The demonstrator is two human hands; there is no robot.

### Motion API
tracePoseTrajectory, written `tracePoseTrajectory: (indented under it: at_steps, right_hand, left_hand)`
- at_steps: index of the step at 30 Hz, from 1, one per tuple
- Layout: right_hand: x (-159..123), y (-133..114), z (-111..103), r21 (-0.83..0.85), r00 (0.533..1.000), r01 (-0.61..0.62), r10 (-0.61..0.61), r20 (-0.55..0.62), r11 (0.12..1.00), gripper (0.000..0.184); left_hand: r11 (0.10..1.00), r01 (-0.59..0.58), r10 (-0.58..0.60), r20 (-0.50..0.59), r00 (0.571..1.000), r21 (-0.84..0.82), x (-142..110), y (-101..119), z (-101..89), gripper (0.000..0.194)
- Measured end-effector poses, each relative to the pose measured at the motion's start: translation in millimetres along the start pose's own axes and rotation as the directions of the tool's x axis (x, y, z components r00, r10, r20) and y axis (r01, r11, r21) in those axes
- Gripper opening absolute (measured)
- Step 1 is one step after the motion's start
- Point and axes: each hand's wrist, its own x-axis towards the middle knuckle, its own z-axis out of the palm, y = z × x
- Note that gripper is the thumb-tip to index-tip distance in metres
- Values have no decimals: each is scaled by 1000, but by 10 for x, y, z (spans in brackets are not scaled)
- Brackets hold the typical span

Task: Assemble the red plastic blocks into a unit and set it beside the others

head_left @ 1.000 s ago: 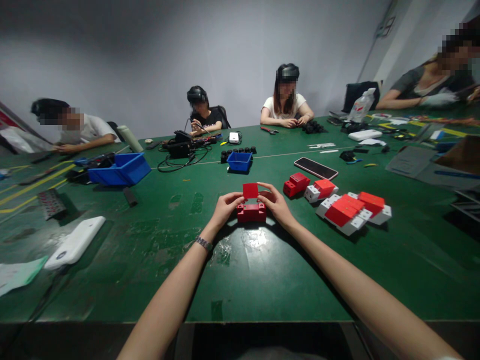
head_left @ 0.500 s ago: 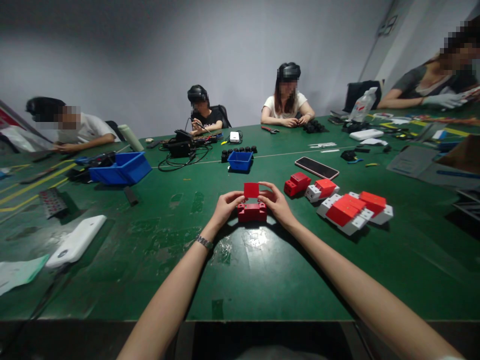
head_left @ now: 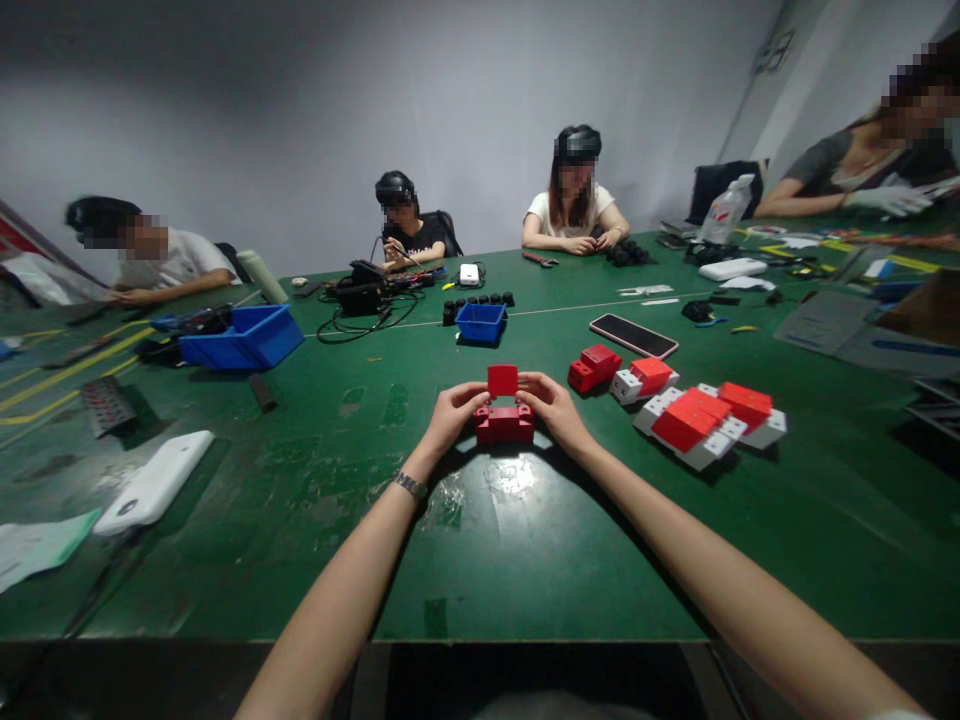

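Red piece (head_left: 502, 380): flat, squarish | red block (head_left: 505, 427) below: notched, plastic-looking | left grip (head_left: 454, 410), right grip (head_left: 555, 408): pinching piece's opposite edges

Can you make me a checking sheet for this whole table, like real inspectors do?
Surface: green table, marked and shiny in spots.
Work pieces: red piece above red block; red-and-white blocks to the right.
Clutter: phone, blue bin, bottle.
Hands: left hand and right hand hold the red piece at its sides.
Cables: black cable at near left; more around the black box.
Surroundings: four people at the table; grey wall behind.
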Motion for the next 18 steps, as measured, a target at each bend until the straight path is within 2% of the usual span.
tracePoseTrajectory:
  at_steps: [9,18]
  right_hand:
    - [0,-3,-9,-30,1000,14,-14,7,999,30]
    - [-10,-17,-16,-29,1000,-25,25,-3,999,32]
  left_hand:
    - [1000,-6,6,-17,1000,-2,0,-12,-1,33]
    - [1000,-9,9,-21,1000,-3,-1,-24,-8,34]
